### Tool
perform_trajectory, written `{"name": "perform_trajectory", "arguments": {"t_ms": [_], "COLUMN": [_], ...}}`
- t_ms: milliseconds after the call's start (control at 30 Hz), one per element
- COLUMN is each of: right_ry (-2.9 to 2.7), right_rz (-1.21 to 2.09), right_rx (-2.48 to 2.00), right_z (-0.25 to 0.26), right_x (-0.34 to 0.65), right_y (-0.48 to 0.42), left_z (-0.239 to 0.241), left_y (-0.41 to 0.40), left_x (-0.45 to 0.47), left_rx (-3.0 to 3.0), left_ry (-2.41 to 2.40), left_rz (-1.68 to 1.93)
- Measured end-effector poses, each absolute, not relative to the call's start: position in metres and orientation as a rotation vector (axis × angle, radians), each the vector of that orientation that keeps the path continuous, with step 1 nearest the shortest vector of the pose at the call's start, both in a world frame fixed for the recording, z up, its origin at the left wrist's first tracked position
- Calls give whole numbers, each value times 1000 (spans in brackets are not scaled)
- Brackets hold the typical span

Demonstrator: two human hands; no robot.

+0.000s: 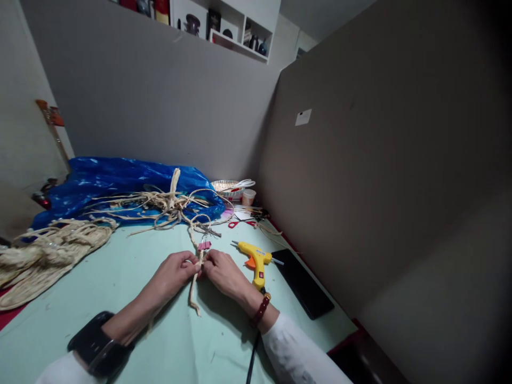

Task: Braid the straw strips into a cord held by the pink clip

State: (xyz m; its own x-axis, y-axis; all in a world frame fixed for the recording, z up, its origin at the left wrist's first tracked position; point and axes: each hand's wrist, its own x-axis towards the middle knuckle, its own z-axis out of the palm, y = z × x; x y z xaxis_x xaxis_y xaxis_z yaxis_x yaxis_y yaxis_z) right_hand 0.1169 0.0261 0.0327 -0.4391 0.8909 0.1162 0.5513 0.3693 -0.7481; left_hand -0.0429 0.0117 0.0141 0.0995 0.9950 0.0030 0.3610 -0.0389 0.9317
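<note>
Over the smooth pale-green surface (168, 346), a tan, twisted fibre cord (192, 293) runs lengthwise away from the person, between left hand (176, 271) and right hand (224, 272), both pinching it, fingers clamped below a pink clip (204, 245).

- Looks forward and down from the head, above the near side of the green tabletop (172, 346).
- Sits close behind the left hand (178, 272) and right hand (224, 272).
- Reaches over the far partition (168, 101) to the shelf (262, 10).

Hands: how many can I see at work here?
2: the left hand and the right hand, both at the pale strand, close to the pink clip.
</note>
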Motion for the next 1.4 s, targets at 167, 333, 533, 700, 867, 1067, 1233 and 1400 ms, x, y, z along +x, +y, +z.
{"name": "perform_trajectory", "arguments": {"t_ms": [167, 333, 533, 700, 867, 1067, 1233, 1400], "right_ry": [-2013, -1900, -1814, -1750, -1604, -1517, -1368, -1331], "right_rz": [1031, 1108, 1081, 1014, 1257, 1519, 1606, 1608], "right_rx": [-1171, -1127, -1164, -1171, -1101, -1041, -952, -904], "right_z": [27, 18, 21, 27, 24, 28, 27, 25], "right_x": [118, 114, 110, 111, 112, 116, 115, 114], "right_y": [29, 30, 28, 24, 27, 27, 27, 28], "left_z": [20, 36, 49, 54, 42, 31, 49, 61], "left_y": [9, 0, -6, -15, -27, -36, -39, -22], "left_x": [-42, -38, -33, -23, -6, 6, 6, -16], "left_rx": [1571, 1746, 1903, 1908, 2070, 2269, 2306, 1921], "left_ry": [1436, 1624, 1802, 1860, 1863, 1895, 1926, 1959], "left_rz": [900, 853, 839, 823, 801, 539, 372, 765]}}
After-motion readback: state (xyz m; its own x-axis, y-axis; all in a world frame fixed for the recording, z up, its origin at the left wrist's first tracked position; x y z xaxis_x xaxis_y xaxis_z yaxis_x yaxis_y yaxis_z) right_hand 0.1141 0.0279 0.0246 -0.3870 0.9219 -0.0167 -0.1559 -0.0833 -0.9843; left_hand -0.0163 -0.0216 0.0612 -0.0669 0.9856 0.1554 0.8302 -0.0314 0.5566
